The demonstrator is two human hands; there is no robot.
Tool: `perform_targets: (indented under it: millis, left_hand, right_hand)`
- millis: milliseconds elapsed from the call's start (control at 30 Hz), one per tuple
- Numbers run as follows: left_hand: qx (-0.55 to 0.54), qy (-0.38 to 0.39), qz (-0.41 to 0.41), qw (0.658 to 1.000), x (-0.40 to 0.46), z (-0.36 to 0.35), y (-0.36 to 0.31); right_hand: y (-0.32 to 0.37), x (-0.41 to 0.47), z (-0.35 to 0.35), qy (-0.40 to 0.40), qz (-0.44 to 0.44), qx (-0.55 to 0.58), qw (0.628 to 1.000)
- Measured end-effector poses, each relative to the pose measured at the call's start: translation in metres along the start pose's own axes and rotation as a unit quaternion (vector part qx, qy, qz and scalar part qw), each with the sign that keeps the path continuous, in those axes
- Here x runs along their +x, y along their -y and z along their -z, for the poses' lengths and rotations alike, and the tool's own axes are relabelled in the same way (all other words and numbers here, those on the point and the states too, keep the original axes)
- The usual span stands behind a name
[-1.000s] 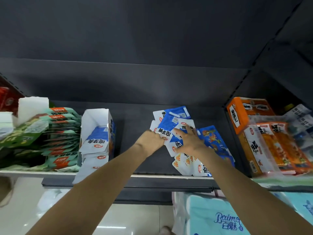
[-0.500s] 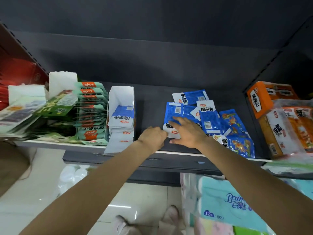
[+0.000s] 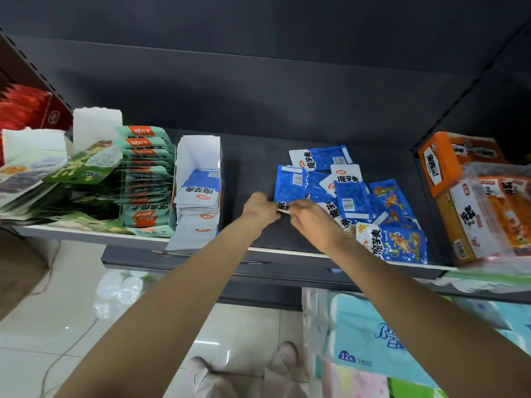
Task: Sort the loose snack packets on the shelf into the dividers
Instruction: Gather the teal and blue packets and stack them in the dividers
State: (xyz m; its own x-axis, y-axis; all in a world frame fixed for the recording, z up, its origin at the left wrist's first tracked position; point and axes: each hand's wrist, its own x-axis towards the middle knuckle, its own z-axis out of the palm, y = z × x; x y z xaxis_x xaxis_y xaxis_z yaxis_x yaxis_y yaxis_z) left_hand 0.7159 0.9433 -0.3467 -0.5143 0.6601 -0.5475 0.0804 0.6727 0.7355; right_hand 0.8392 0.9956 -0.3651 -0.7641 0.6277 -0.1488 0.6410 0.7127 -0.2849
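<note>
Fingers of the left hand (image 3: 260, 209) curl onto the near end of a flat blue foil snack packet (image 3: 288, 186), and the fingers of the right hand (image 3: 311, 218) pinch that same end from the other side, so both hands meet at its lower edge. The packet lies back-side up with its barcode at the far end; its long axis runs away from the person, toward the back of the dark grey metal shelf (image 3: 253, 173). To the left stand a row of green and orange packets (image 3: 146, 173) and, just beside them, an open white cardboard divider box (image 3: 198, 156) holding stacked white-and-blue packets. Between that box and the hands the shelf is bare. Right of the hands lies a loose heap of blue packets (image 3: 370, 202), pointing various ways, some overlapping. Farther right sits an orange carton (image 3: 448, 159).
</note>
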Motion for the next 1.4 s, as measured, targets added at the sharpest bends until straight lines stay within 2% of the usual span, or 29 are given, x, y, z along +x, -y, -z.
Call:
perform_targets:
  millis: [33, 133, 200, 267, 367, 500, 600, 733, 933, 1100, 1267, 1300, 1400]
  left_hand:
    - [-0.020, 0.006, 0.003, 1.000, 0.001, -0.001, 0.000]
    - [0.064, 0.003, -0.081, 0.995, 0.002, 0.004, 0.000]
    - [0.114, -0.007, -0.153, 0.982, -0.005, 0.011, -0.005]
    - [0.128, -0.032, -0.220, 0.967, -0.012, 0.020, -0.014]
    - [0.093, -0.098, -0.280, 0.951, -0.026, 0.038, -0.031]
    - [0.093, -0.069, -0.332, 0.936, -0.048, 0.072, -0.042]
    - [0.093, -0.123, -0.370, 0.916, -0.056, 0.106, -0.037]
    - [0.105, -0.163, -0.363, 0.911, -0.059, 0.148, -0.023]
    - [0.194, -0.125, -0.313, 0.921, -0.045, 0.176, 0.003]
    - [0.249, -0.139, -0.356, 0.890, -0.037, 0.186, 0.021]
    - [0.355, -0.091, -0.353, 0.861, -0.034, 0.180, 0.031]
    - [0.373, -0.099, -0.350, 0.853, -0.034, 0.177, 0.029]
    - [0.379, -0.115, -0.365, 0.843, -0.040, 0.158, 0.017]
  right_hand:
    - [0.000, -0.002, 0.002, -0.021, -0.006, -0.001, 1.000]
    - [0.003, -0.009, 0.022, -0.111, -0.011, 0.006, 0.994]
    - [0.006, -0.014, 0.041, -0.182, -0.010, 0.080, 0.980]
    - [0.012, -0.020, 0.062, -0.227, -0.020, 0.211, 0.951]
    - [0.024, -0.028, 0.086, -0.227, -0.047, 0.340, 0.911]
    - [0.048, -0.029, 0.109, -0.234, 0.005, 0.399, 0.887]
    - [0.073, -0.020, 0.119, -0.244, 0.051, 0.419, 0.873]
    - [0.108, -0.001, 0.113, -0.251, 0.088, 0.354, 0.896]
    - [0.139, 0.023, 0.091, -0.246, 0.078, 0.263, 0.929]
    - [0.149, 0.030, 0.064, -0.174, 0.073, 0.147, 0.971]
    - [0.146, 0.035, 0.049, -0.035, 0.022, 0.204, 0.978]
    - [0.142, 0.032, 0.048, -0.039, 0.020, 0.220, 0.975]
    - [0.116, 0.022, 0.050, -0.116, 0.000, 0.246, 0.962]
